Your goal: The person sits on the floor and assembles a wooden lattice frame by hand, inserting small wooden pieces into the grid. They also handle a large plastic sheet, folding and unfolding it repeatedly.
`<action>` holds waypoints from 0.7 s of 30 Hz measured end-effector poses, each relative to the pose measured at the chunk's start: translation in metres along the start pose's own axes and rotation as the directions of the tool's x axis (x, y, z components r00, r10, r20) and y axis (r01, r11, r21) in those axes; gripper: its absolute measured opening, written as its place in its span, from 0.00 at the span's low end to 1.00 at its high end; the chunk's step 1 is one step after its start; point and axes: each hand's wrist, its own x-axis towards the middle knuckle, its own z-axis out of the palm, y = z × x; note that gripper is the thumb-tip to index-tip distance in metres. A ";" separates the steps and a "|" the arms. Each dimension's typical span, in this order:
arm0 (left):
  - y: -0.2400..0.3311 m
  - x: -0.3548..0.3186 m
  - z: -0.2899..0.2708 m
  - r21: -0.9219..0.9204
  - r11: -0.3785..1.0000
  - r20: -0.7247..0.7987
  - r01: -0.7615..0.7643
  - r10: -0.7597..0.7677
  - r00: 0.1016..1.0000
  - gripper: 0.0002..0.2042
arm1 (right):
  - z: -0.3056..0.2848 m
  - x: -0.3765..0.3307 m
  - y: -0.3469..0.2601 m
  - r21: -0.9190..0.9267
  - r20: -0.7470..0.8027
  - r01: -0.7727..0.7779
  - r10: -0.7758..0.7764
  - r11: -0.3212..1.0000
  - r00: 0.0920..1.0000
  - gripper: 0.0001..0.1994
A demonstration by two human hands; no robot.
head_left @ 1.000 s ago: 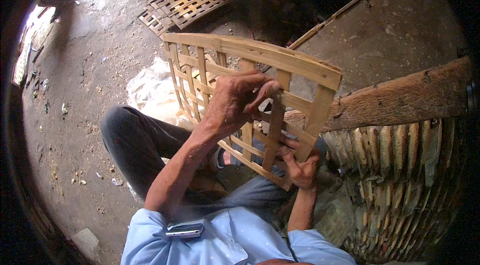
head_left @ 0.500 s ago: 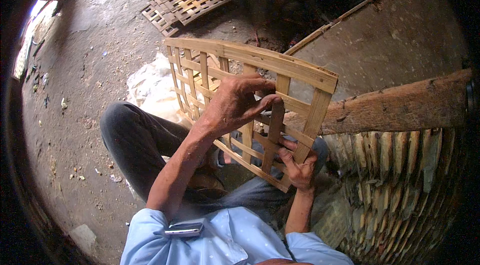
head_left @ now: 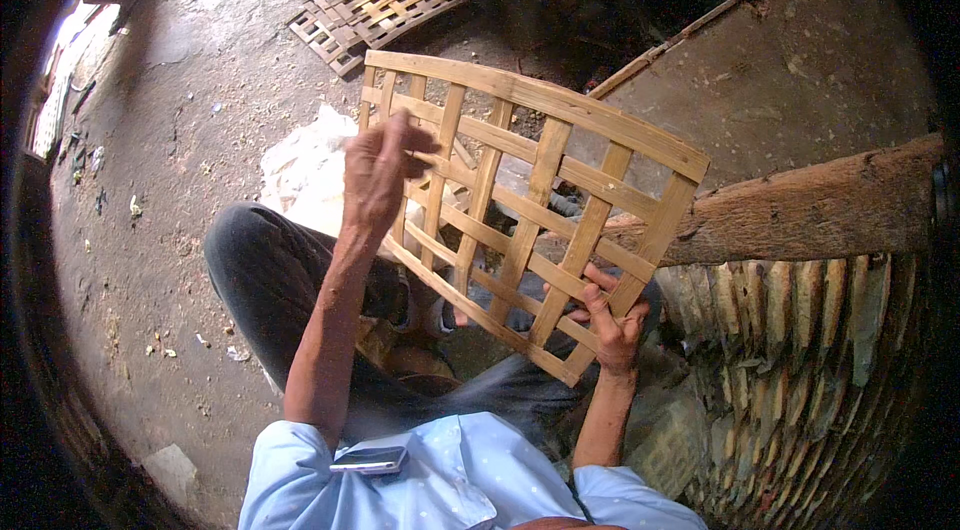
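Note:
A flat lattice panel [head_left: 545, 170] of woven pale bamboo strips is held slanted above my lap, its far rim bowed. My right hand [head_left: 618, 335] grips its lower right corner, with the thumb on the near face and other fingers reaching through the openings and behind. In front of the panel's left part is my left hand [head_left: 375, 175], slightly blurred. Its fingers are loosely bent and apart, and nothing shows in them. Whether its fingertips touch the strips I cannot tell.
A darker, denser woven panel [head_left: 390, 5] lies on the dirt floor ahead. White sheeting [head_left: 305, 165] is beyond my left knee. To the right are a thick wooden beam [head_left: 800, 205] and a ridged stack of strips [head_left: 790, 360]. A phone [head_left: 370, 460] rests at my chest.
My left hand has let go of the strip near the panel's right side and moved left. The panel has turned to face me more. My right hand keeps its hold on the corner.

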 end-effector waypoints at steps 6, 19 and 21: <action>0.009 -0.049 0.059 0.252 0.939 0.419 0.236 -0.326 0.847 0.20 | 0.004 -0.006 -0.001 -0.072 -0.039 -0.018 0.015 0.997 0.999 0.14; -0.011 -0.038 0.050 0.007 0.956 0.459 0.293 -0.263 0.849 0.20 | 0.008 -0.004 0.003 -0.085 -0.065 -0.024 0.018 0.996 0.998 0.16; -0.002 -0.030 0.041 0.171 0.983 0.266 0.063 -0.108 0.958 0.18 | -0.011 0.000 0.006 -0.139 -0.106 -0.090 0.075 0.986 0.991 0.17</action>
